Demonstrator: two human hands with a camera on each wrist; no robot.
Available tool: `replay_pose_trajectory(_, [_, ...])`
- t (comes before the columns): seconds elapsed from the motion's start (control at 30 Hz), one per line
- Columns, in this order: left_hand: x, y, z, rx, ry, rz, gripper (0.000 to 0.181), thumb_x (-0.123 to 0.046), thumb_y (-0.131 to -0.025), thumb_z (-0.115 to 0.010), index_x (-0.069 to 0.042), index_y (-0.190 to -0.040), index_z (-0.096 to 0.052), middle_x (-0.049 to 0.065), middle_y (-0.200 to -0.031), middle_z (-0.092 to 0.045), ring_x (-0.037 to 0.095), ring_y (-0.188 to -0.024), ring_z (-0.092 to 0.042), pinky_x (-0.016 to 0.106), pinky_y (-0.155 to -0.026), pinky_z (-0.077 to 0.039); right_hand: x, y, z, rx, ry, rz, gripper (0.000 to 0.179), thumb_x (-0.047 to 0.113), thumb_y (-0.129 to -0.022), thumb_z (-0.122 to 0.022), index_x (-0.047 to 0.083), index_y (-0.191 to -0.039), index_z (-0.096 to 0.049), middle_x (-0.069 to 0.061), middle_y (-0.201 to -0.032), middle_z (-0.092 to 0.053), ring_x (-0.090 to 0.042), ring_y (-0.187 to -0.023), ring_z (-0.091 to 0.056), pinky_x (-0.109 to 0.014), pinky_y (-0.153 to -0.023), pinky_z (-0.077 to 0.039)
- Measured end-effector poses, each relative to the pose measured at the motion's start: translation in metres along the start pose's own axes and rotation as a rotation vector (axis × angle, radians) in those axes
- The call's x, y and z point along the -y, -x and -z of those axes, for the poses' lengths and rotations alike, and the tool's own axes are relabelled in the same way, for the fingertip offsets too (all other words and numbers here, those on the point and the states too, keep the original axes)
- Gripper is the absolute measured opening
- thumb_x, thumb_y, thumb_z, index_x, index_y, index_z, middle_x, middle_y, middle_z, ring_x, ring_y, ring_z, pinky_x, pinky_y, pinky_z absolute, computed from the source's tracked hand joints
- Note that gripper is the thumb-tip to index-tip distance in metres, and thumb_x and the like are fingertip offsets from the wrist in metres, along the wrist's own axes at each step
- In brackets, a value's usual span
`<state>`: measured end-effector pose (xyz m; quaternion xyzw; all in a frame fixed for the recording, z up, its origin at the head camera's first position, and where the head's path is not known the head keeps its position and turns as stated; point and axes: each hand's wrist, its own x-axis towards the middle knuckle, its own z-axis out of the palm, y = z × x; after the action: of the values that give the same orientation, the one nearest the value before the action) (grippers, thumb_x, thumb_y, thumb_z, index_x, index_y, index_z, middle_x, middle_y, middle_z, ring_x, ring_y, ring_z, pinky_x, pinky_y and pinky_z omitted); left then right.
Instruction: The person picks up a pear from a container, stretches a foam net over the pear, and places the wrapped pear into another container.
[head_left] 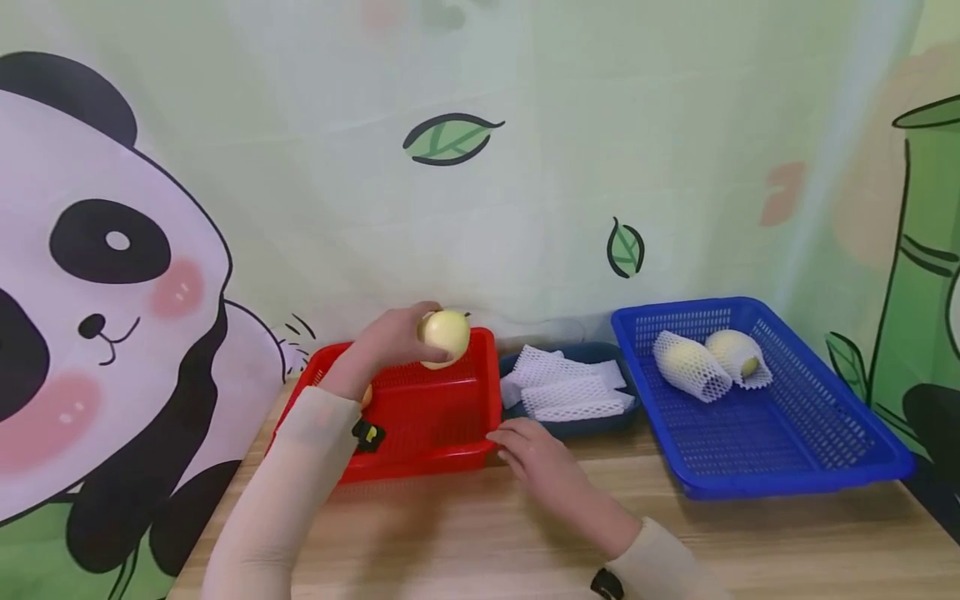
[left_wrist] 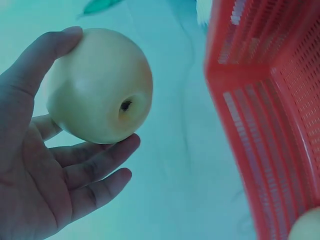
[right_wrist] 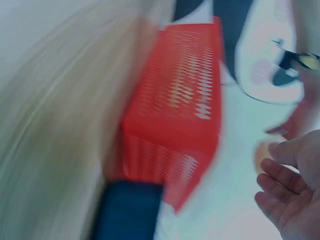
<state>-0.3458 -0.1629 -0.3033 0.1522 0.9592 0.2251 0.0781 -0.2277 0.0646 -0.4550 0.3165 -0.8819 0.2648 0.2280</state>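
Note:
My left hand [head_left: 397, 337] holds a pale yellow apple [head_left: 447, 337] above the red basket [head_left: 431, 458]. In the left wrist view, thumb and fingers curve round the apple [left_wrist: 100, 85], and its dark-centred dimple faces outward. My right hand [head_left: 536, 458] is at the red basket's front right corner, its fingertips close to the rim in the head view. The right wrist view shows that hand [right_wrist: 295, 185] with loosely bent fingers and nothing in them. Another fruit [left_wrist: 307, 227] lies inside the red basket, mostly hidden behind the left wrist in the head view.
A dark blue-green tray [head_left: 577, 429] with several white foam net sleeves [head_left: 573, 396] stands right of the red basket. Farther right, a blue basket [head_left: 787, 483] holds two net-wrapped fruits [head_left: 690, 367]. A printed cloth [head_left: 540, 217] hangs behind the wooden table [head_left: 450, 533].

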Motion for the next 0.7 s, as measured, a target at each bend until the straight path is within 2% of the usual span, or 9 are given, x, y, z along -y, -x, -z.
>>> replay_pose_trajectory(0.07, [-0.009, 0.005, -0.005, -0.007, 0.006, -0.032, 0.077, -0.029, -0.076, -0.088, -0.020, -0.142, -0.049, 0.007, -0.126, -0.065, 0.028, -0.108, -0.063, 0.040, -0.087, -0.061, -0.006, 0.014, 0.016, -0.116, 0.011, 0.051, 0.028, 0.001, -0.084, -0.078, 0.007, -0.111, -0.075, -0.009, -0.109, -0.072, -0.024, -0.105, -0.066, -0.037, -0.091, -0.060])
replay_pose_trajectory(0.13, [-0.020, 0.011, -0.014, -0.012, -0.013, -0.096, 0.077, -0.029, -0.074, -0.089, -0.020, -0.141, -0.051, 0.006, -0.125, -0.065, 0.027, -0.108, -0.063, 0.039, -0.085, -0.061, -0.012, 0.030, 0.034, -0.223, 0.036, 0.086, 0.031, -0.004, -0.079, -0.080, 0.008, -0.107, -0.076, -0.006, -0.105, -0.073, -0.023, -0.101, -0.066, -0.035, -0.088, -0.059])
replay_pose_trajectory(0.23, [-0.037, 0.021, -0.034, -0.035, -0.091, -0.226, 0.076, -0.030, -0.073, -0.089, -0.017, -0.140, -0.054, 0.005, -0.124, -0.067, 0.024, -0.108, -0.062, 0.040, -0.087, -0.059, -0.019, 0.055, 0.059, -0.308, 0.068, 0.075, 0.037, -0.008, -0.073, -0.081, 0.010, -0.105, -0.076, -0.003, -0.105, -0.073, -0.021, -0.099, -0.066, -0.025, -0.090, -0.055])
replay_pose_trajectory(0.3, [-0.048, 0.028, -0.051, -0.044, -0.146, -0.283, 0.077, -0.033, -0.073, -0.090, -0.018, -0.140, -0.055, 0.005, -0.124, -0.067, 0.022, -0.108, -0.062, 0.040, -0.087, -0.059, -0.023, 0.069, 0.075, -0.338, 0.084, 0.042, 0.040, -0.009, -0.071, -0.082, 0.011, -0.106, -0.076, -0.003, -0.106, -0.073, -0.020, -0.099, -0.066, -0.015, -0.095, -0.050])
replay_pose_trajectory(0.4, [-0.062, 0.037, -0.081, -0.031, -0.208, -0.323, 0.079, -0.038, -0.072, -0.090, -0.021, -0.141, -0.055, 0.003, -0.124, -0.067, 0.019, -0.107, -0.062, 0.035, -0.083, -0.059, -0.030, 0.083, 0.094, -0.370, 0.089, -0.013, 0.046, -0.014, -0.067, -0.081, 0.010, -0.106, -0.076, -0.005, -0.107, -0.074, -0.022, -0.099, -0.066, -0.005, -0.099, -0.041])
replay_pose_trajectory(0.53, [-0.074, 0.045, -0.119, 0.020, -0.262, -0.388, 0.076, -0.043, -0.075, -0.086, -0.024, -0.141, -0.054, 0.002, -0.124, -0.067, 0.017, -0.105, -0.064, 0.026, -0.076, -0.055, -0.037, 0.095, 0.109, -0.393, 0.116, -0.120, 0.049, -0.017, -0.065, -0.082, 0.011, -0.106, -0.076, -0.005, -0.108, -0.074, -0.021, -0.100, -0.065, -0.001, -0.097, -0.037])
replay_pose_trajectory(0.6, [-0.076, 0.047, -0.135, 0.043, -0.272, -0.427, 0.073, -0.044, -0.077, -0.084, -0.024, -0.141, -0.054, 0.003, -0.125, -0.067, 0.016, -0.106, -0.065, 0.023, -0.075, -0.053, -0.041, 0.101, 0.112, -0.399, 0.118, -0.162, 0.048, -0.016, -0.066, -0.082, 0.011, -0.106, -0.077, -0.005, -0.108, -0.074, -0.012, -0.102, -0.064, 0.001, -0.098, -0.035])
replay_pose_trajectory(0.7, [-0.077, 0.046, -0.154, 0.072, -0.269, -0.465, 0.071, -0.043, -0.079, -0.084, -0.025, -0.141, -0.055, 0.003, -0.127, -0.067, 0.015, -0.108, -0.065, 0.022, -0.077, -0.053, -0.045, 0.108, 0.113, -0.420, 0.087, -0.189, 0.046, -0.017, -0.068, -0.080, 0.009, -0.106, -0.076, -0.007, -0.107, -0.074, 0.011, -0.110, -0.056, 0.002, -0.099, -0.033])
